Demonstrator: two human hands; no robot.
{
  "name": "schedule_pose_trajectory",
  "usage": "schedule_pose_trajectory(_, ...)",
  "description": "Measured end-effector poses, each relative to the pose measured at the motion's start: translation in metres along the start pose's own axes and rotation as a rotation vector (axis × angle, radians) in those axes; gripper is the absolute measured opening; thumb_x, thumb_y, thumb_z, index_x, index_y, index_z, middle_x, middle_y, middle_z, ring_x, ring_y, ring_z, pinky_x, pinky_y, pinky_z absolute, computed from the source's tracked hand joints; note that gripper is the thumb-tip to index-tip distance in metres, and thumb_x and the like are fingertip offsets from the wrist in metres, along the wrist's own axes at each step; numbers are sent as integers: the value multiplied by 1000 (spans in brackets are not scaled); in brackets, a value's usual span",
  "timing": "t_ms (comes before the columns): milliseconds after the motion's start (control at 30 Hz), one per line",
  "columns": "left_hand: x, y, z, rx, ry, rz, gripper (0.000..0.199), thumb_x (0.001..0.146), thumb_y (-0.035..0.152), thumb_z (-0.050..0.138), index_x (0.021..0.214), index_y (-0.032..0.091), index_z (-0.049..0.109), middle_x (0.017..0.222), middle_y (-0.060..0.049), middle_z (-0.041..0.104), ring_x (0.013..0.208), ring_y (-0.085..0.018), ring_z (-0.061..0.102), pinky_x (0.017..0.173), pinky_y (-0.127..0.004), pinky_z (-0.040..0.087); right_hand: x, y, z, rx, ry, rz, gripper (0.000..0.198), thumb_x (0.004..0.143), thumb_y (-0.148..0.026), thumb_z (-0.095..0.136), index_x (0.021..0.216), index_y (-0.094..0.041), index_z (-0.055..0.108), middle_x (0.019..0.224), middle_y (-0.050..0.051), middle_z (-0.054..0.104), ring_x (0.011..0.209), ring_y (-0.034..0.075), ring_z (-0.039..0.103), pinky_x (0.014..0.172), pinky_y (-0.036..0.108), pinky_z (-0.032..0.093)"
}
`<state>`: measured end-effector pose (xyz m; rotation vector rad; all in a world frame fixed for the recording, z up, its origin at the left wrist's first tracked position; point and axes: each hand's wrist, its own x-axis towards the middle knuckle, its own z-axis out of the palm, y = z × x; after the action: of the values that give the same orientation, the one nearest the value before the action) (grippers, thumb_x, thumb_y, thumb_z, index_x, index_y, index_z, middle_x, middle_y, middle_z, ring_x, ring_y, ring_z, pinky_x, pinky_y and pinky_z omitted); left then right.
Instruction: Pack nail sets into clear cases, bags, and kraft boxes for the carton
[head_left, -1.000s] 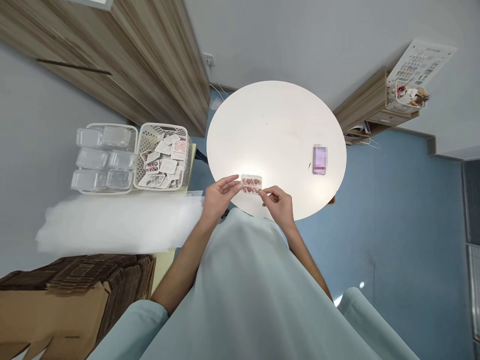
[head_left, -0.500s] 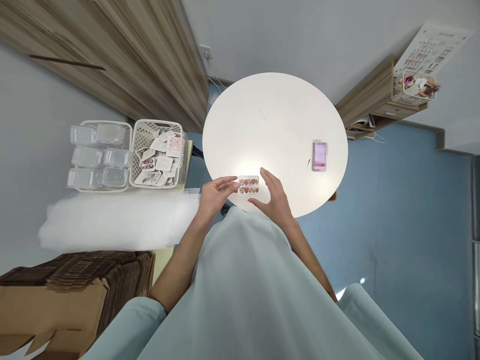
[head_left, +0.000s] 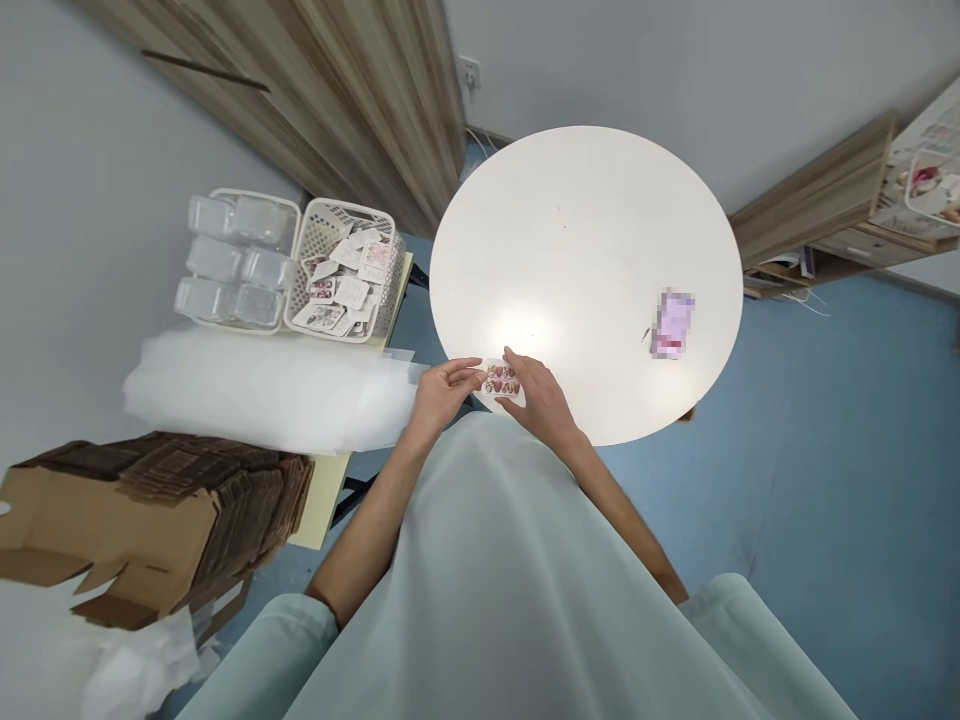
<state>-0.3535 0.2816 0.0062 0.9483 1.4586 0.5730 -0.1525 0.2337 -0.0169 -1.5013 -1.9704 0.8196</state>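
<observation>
A small white card of press-on nails (head_left: 504, 380), with two rows of reddish and pale nail shapes, is held over the near edge of the round white table (head_left: 585, 250). My left hand (head_left: 444, 392) pinches the card's left edge between thumb and fingers. On the opposite side, my right hand (head_left: 546, 402) has its fingers at the top right corner and its thumb at the lower edge, gripping the card. Part of the card's right end is hidden by that hand.
A blurred-out purple phone-like object (head_left: 673, 325) lies on the table's right. To the left stand a basket of similar cards (head_left: 315, 225), a basket of clear plastic boxes (head_left: 251, 268), white foam sheets (head_left: 270, 395) and folded cardboard boxes (head_left: 172, 530). A wooden cabinet (head_left: 817, 200) stands right.
My right hand has come in from the right and closed onto the card, which it stood apart from before. The whole view has shifted and turned slightly.
</observation>
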Motion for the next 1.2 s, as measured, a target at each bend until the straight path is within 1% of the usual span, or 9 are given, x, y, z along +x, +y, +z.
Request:
schedule_pose_trajectory(133, 1, -19, -8, 4, 73, 31, 55, 75, 50, 86, 117, 16, 77, 111, -14, 81, 105, -29, 76, 100, -45, 61, 13, 9, 23, 26, -61, -20, 87, 100, -25, 64, 173, -31, 18, 150, 12, 61, 137, 33, 59, 112, 52, 54)
schedule_pose_trajectory(233, 4, -27, -22, 18, 119, 37, 51, 78, 45, 83, 119, 17, 75, 121, -15, 80, 107, -29, 77, 103, -47, 60, 27, 19, 45, 21, -86, 3, 88, 99, -25, 66, 173, -31, 19, 150, 12, 62, 137, 32, 58, 113, 52, 54)
schedule_pose_trajectory(433, 14, -28, -65, -3, 119, 15, 47, 81, 41, 80, 122, 18, 75, 126, -14, 79, 109, -29, 77, 105, -48, 59, 51, 33, 85, -52, -120, 140, 91, 96, -24, 70, 173, -28, 21, 147, 13, 64, 134, 34, 61, 112, 54, 54)
schedule_pose_trajectory(533, 22, -26, -88, -33, 111, 36, 46, 80, 39, 80, 121, 18, 75, 125, -14, 79, 113, -30, 76, 109, -49, 57, 58, 32, 96, -93, -122, 189, 92, 94, -25, 73, 172, -26, 24, 146, 15, 65, 135, 34, 61, 113, 55, 53)
schedule_pose_trajectory(633, 33, -25, -111, -75, 100, 36, 46, 80, 38, 80, 121, 17, 74, 124, -14, 79, 114, -30, 76, 111, -50, 56, 62, 26, 100, -139, -106, 215, 94, 91, -24, 77, 171, -24, 27, 156, 15, 58, 147, 36, 52, 120, 57, 48)
schedule_pose_trajectory(700, 40, -25, -126, -100, 86, 34, 47, 79, 38, 80, 120, 17, 74, 124, -14, 79, 114, -30, 76, 112, -51, 55, 64, 19, 100, -161, -79, 239, 93, 91, -25, 77, 170, -25, 28, 162, 15, 52, 153, 36, 46, 123, 58, 45)
schedule_pose_trajectory(800, 50, -23, -150, -130, 56, 46, 48, 77, 39, 82, 119, 17, 74, 124, -14, 79, 115, -30, 75, 114, -51, 55, 68, 2, 97, -176, -13, 258, 81, 94, -28, 74, 166, -25, 37, 164, 13, 52, 154, 34, 45, 125, 57, 44)
schedule_pose_trajectory(1000, 67, -20, -203, -175, 54, 101, 52, 76, 44, 84, 119, 17, 74, 124, -14, 79, 116, -30, 75, 113, -50, 55, 86, -52, 92, -177, 119, 192, 34, 102, -36, 64, 133, -24, 67, 157, 13, 59, 149, 32, 51, 121, 57, 47)
schedule_pose_trajectory(1200, 85, -22, -265, -143, 164, 192, 48, 80, 43, 79, 120, 17, 73, 125, -15, 78, 116, -29, 74, 109, -45, 56, 120, -113, 93, -156, 147, 108, 16, 106, -34, 58, 112, -26, 70, 154, 12, 61, 149, 30, 51, 119, 58, 47)
